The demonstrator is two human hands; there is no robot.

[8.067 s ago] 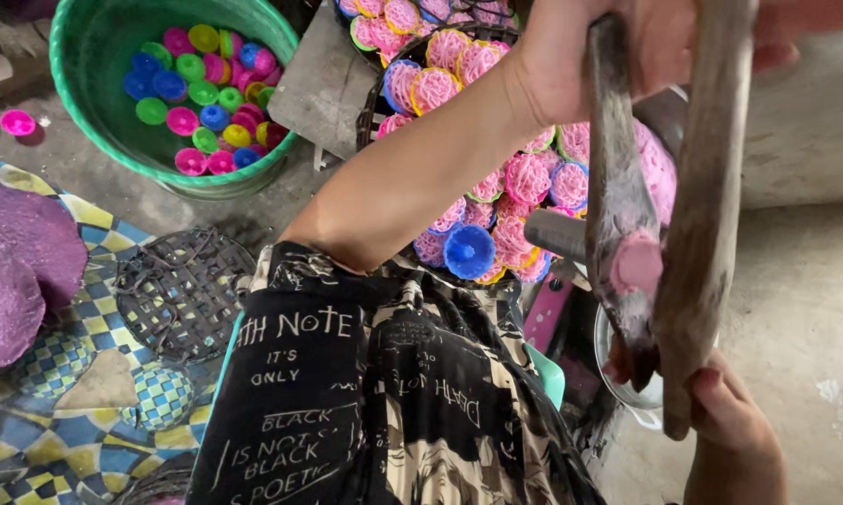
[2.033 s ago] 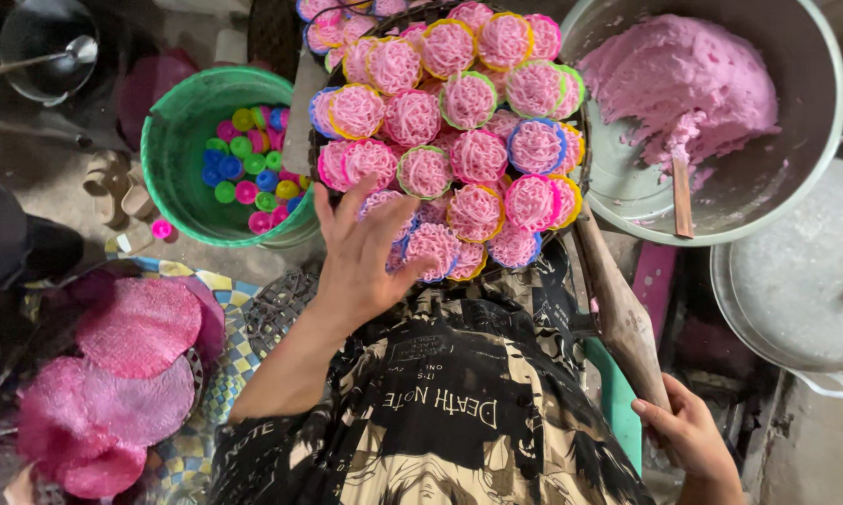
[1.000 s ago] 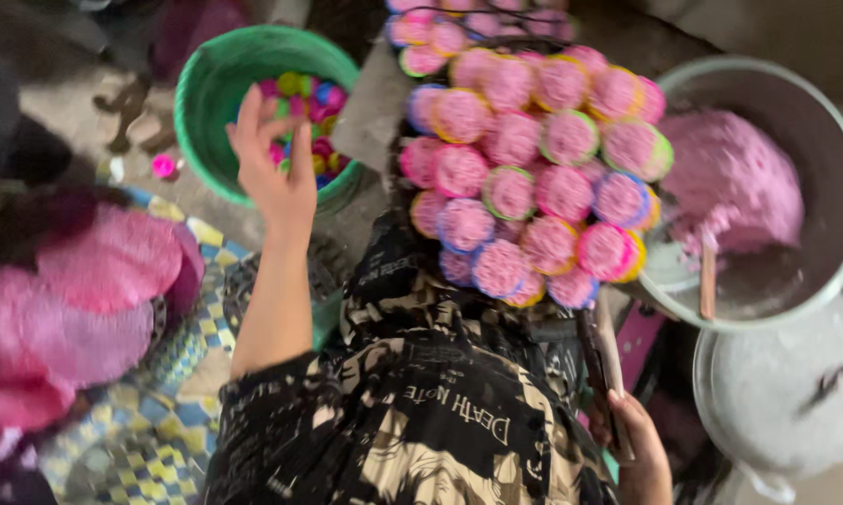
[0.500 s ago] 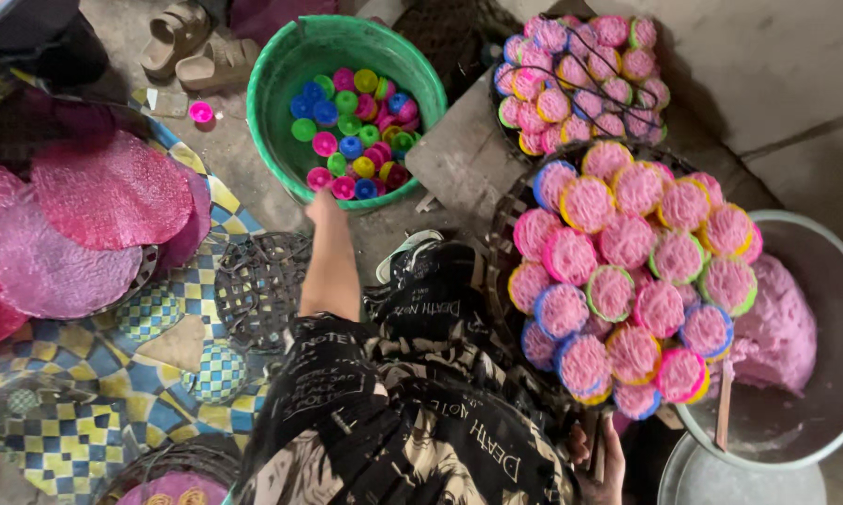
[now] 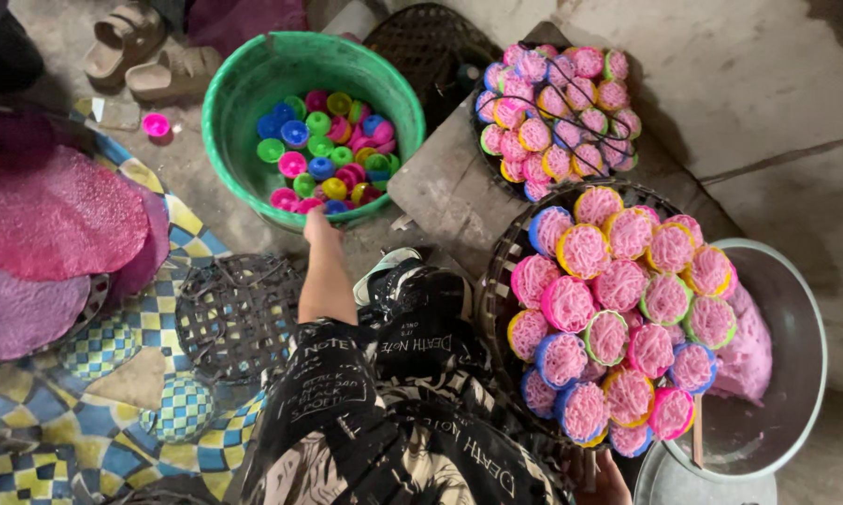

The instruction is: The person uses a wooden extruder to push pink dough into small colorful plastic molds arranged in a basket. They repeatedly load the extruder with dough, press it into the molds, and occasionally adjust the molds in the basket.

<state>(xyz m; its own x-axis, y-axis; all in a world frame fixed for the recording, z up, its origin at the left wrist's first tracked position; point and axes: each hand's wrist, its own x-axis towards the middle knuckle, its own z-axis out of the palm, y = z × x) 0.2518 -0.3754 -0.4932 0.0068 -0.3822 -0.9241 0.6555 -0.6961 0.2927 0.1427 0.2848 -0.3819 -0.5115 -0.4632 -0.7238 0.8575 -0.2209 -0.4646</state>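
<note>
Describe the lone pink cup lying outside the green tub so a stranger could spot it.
Start at the big green tub of coloured cups, where the left hand reaches. Look left of it, near the sandals: the small pink cup sits alone on the bare floor, the only cup outside any container.

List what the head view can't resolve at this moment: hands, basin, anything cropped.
- Left hand: at the green basin rim; fingers hidden, grip unclear.
- Right hand: cut by bottom edge, partly behind the basket.
- Metal bowl contents: mostly covered by filled cups.
- Sandals: cropped at top.
</note>
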